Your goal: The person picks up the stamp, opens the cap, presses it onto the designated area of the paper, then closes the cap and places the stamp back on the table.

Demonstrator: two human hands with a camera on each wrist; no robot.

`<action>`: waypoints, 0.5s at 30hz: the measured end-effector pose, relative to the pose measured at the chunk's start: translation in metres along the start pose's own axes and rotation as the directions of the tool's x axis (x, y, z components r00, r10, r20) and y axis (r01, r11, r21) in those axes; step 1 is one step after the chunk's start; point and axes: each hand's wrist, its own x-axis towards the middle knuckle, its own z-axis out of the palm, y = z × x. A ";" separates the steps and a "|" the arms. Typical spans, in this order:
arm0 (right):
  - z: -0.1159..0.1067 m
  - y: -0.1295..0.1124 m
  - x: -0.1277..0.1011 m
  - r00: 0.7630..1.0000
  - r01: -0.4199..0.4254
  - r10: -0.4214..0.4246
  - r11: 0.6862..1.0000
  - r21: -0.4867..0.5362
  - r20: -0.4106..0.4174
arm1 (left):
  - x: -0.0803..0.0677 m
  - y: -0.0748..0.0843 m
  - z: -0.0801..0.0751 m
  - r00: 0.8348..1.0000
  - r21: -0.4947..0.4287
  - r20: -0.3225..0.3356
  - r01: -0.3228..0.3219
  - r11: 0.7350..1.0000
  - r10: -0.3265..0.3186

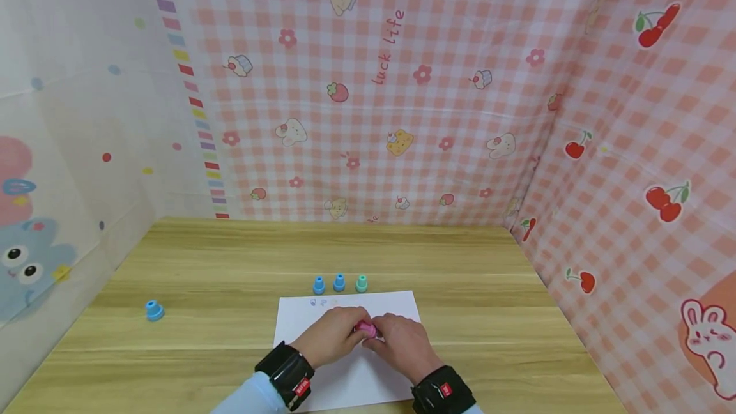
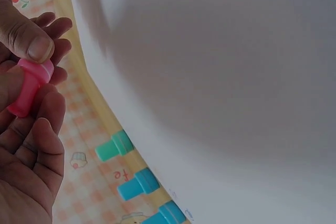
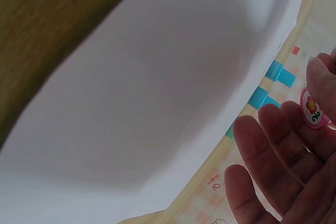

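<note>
Pink stamp: small pink plastic stamp [image 1: 366,329] with a flower sticker on one end, held between both hands just above the white sheet of paper [image 1: 299,318].
Left hand: left hand [image 1: 330,336] curls its fingers round the stamp; in the left wrist view the thumb [image 2: 31,43] presses on the wider end.
Right hand: right hand [image 1: 402,344] meets it from the other side, fingertips pinching the same stamp.
Axis: the stamp lies roughly crosswise, its long axis running from one hand to the other; neither hand is plainly nearer.
Paper: flat on the light wooden table [image 1: 201,260], faint prints near its far left corner.
Other stamps: two blue and one green stamp [image 1: 339,283] stand in a row just beyond the paper's far edge; another blue one [image 1: 154,310] sits well apart to the left.
</note>
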 end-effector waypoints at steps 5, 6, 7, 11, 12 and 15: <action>0.001 0.001 -0.001 1.000 0.027 -0.027 1.000 0.010 -0.002 | -0.001 -0.003 -0.001 0.999 -0.036 0.043 0.011 0.999 -0.010; 0.002 0.002 0.000 0.999 0.036 -0.036 0.999 0.008 -0.003 | -0.001 -0.004 -0.001 0.999 -0.044 0.052 0.013 0.999 -0.011; 0.003 0.002 0.000 0.999 0.044 -0.044 0.999 0.008 -0.003 | -0.001 -0.004 -0.001 0.998 -0.055 0.062 0.017 0.998 -0.013; 0.004 0.005 0.000 0.997 0.075 -0.075 0.997 0.005 0.010 | -0.001 -0.008 -0.003 0.996 -0.081 0.089 0.014 0.997 -0.007; 0.004 0.005 0.000 0.997 0.081 -0.081 0.997 0.004 0.015 | -0.001 -0.009 -0.004 0.996 -0.088 0.094 0.012 0.996 -0.004; 0.004 0.007 0.000 0.996 0.088 -0.088 0.996 0.001 0.028 | -0.001 -0.012 -0.007 0.995 -0.097 0.099 0.015 0.995 -0.005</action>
